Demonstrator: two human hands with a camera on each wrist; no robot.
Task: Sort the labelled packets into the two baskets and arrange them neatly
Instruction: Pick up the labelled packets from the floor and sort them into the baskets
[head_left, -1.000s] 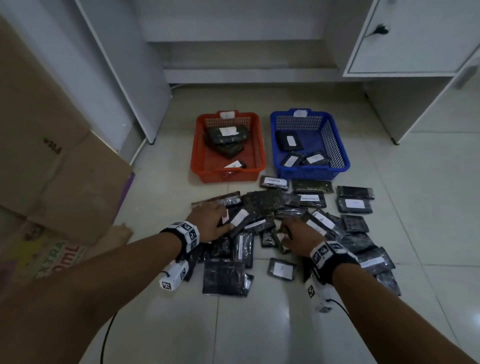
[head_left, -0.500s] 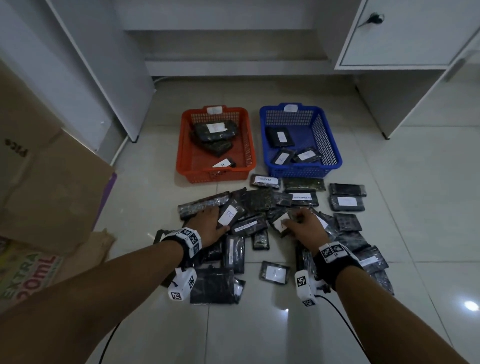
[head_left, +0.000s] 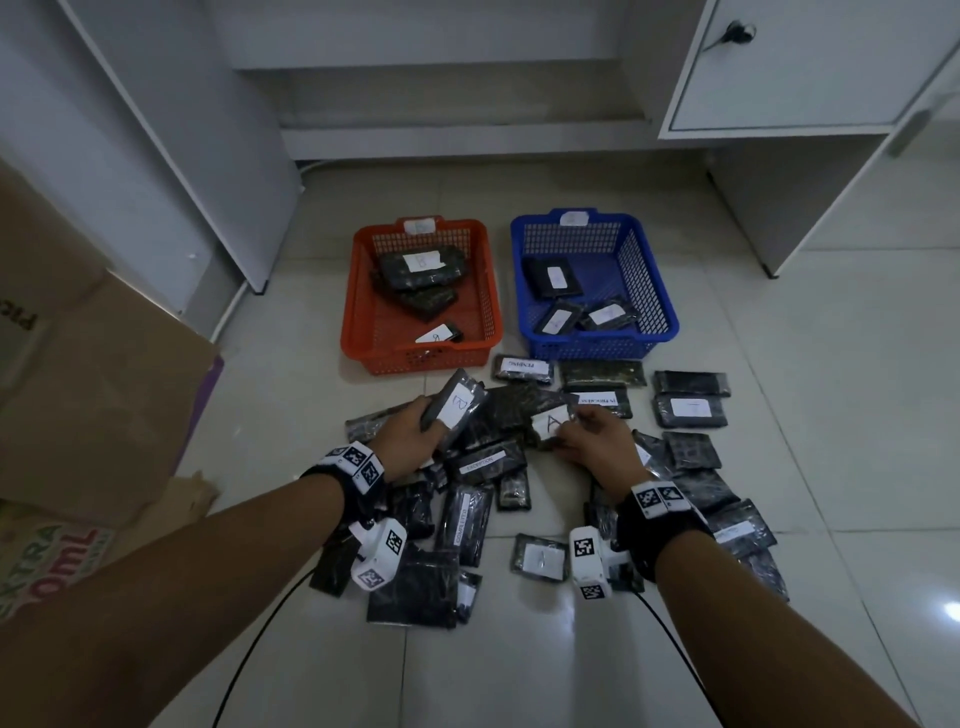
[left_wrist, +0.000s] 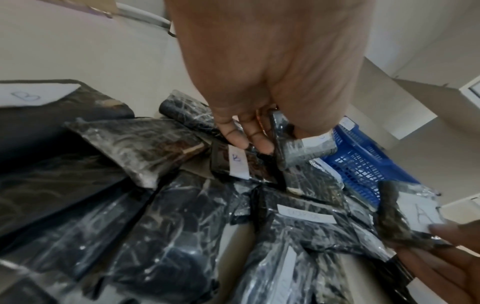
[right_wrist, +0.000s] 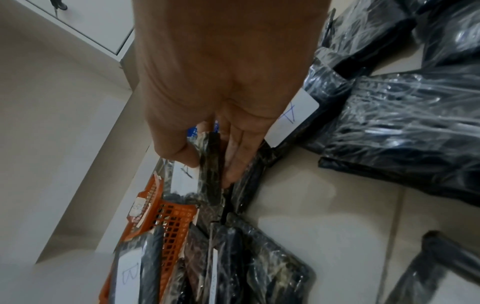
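left hand (head_left: 402, 439) grips a packet labelled b (head_left: 457, 408), raised over the floor pile (head_left: 467, 519) just before the orange basket (head_left: 358, 312). right hand (head_left: 592, 439) pinches a packet labelled a (head_left: 550, 423) between thumb and fingers (right_wrist: 236, 156), near the blue basket (head_left: 660, 296).

the packets (head_left: 470, 462) are dark, wrapped in glossy, crinkled clear film, each with a matt white paper label. the orange basket (head_left: 358, 312) and blue basket (head_left: 657, 291) are latticed plastic. the floor (head_left: 857, 415) is smooth, shiny tile. the cardboard (head_left: 93, 374) looks matt brown.
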